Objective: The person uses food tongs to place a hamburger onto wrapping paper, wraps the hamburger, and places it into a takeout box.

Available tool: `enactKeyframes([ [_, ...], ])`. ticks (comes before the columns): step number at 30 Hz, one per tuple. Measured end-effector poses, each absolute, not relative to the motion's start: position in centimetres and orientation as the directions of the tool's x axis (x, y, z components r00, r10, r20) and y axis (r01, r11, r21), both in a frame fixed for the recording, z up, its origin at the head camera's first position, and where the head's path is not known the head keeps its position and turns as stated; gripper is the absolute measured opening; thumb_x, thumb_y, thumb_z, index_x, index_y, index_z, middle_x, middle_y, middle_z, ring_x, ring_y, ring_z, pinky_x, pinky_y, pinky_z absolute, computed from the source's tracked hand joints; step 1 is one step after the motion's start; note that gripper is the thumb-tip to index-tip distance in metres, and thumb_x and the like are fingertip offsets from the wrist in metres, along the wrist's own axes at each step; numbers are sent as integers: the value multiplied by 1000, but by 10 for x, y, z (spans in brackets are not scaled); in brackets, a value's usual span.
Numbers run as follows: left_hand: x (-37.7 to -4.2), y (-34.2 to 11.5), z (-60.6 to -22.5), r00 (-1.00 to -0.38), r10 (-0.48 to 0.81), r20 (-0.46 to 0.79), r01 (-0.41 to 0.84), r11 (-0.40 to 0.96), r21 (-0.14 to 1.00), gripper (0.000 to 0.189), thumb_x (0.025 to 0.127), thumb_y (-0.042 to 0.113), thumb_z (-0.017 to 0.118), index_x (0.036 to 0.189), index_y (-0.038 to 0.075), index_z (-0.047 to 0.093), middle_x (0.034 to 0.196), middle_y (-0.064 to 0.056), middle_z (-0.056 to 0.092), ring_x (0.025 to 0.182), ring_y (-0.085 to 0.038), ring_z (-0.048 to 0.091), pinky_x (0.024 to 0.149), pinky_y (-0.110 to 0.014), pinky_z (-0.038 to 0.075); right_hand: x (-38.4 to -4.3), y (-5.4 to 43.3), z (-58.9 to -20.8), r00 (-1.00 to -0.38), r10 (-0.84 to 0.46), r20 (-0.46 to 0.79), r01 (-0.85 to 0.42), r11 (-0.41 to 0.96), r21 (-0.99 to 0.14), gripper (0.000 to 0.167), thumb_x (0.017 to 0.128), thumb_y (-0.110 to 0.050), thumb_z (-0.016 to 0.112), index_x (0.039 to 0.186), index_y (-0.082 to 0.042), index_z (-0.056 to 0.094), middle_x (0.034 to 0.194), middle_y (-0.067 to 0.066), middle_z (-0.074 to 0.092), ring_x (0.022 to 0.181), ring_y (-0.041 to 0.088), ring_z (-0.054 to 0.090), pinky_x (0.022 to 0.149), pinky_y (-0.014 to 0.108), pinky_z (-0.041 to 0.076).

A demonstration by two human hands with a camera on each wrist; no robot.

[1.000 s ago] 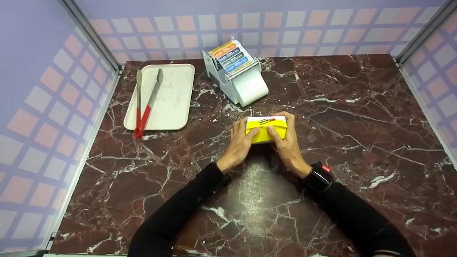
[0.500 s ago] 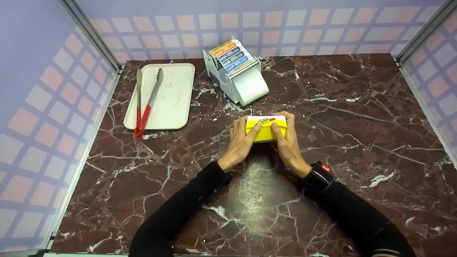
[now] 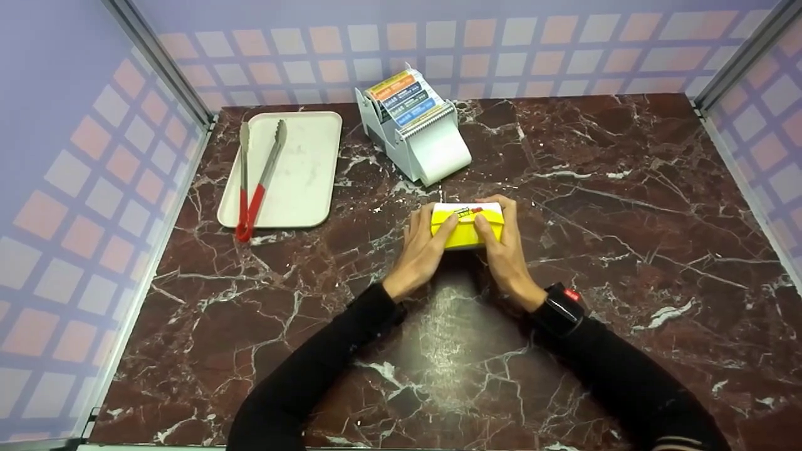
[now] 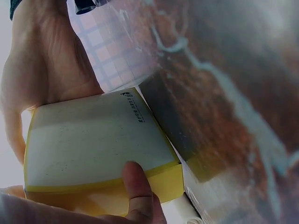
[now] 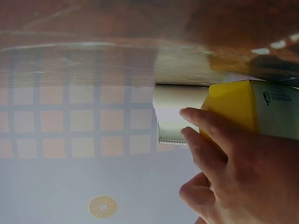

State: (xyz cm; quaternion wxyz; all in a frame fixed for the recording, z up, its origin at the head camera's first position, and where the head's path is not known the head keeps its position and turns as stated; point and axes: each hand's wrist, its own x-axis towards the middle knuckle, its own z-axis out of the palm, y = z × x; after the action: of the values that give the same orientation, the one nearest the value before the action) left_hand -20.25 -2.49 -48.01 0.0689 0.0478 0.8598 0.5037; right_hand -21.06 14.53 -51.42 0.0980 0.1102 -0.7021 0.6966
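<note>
A small yellow-and-white cardboard box point(image 3: 467, 236) stands mid-table, held between both hands. My left hand point(image 3: 418, 254) grips its left side, fingers along that side and thumb pressed on the top flap. On the opposite side my right hand point(image 3: 506, 257) holds it the same way, its thumb also on the flap, partly covering the printed logo. In the left wrist view the white face of the box point(image 4: 93, 140) carries small dark print near one corner. Seen from the right wrist, fingertips reach past the yellow side of the box point(image 5: 231, 105).
Behind the box stands a grey label dispenser point(image 3: 407, 134) with a white roll hanging at its front. At the back left lies a cream tray point(image 3: 307, 181), with red-handled metal tongs point(image 3: 255, 200) across its left edge. Tiled-pattern walls point(image 3: 501, 56) enclose the marble-look table point(image 3: 626, 250).
Both thumbs have slid up and slightly apart on the flap, which now looks pressed flatter. During the last half second hands and box stay nearly still.
</note>
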Motion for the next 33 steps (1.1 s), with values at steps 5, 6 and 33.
enactKeyframes([
  [5,-202,-25,-479,-986,152,-74,11,493,870,69,102,60,37,155,16,34,159,-15,36,156,-37,24,129,-61,-3,-210,145,-514,-956,-12,292,-292,3,-956,40,103,-22,55,136,-3,43,119,8,57,93,21,58,78,28,55],
  [6,-202,-25,-479,-986,152,-74,11,494,869,69,102,60,37,155,16,34,158,-15,36,155,-37,26,129,-61,-3,-211,145,-514,-956,-10,292,-293,-1,-956,41,103,-21,55,136,-2,43,120,8,57,93,21,58,78,28,55],
  [33,-203,-25,-479,-984,155,-91,2,513,858,71,103,57,38,157,12,31,163,-19,31,156,-40,22,129,-61,-1,-212,145,-514,-951,-4,309,-309,1,-951,47,99,-16,62,135,4,42,116,7,56,94,21,59,79,27,56],
])
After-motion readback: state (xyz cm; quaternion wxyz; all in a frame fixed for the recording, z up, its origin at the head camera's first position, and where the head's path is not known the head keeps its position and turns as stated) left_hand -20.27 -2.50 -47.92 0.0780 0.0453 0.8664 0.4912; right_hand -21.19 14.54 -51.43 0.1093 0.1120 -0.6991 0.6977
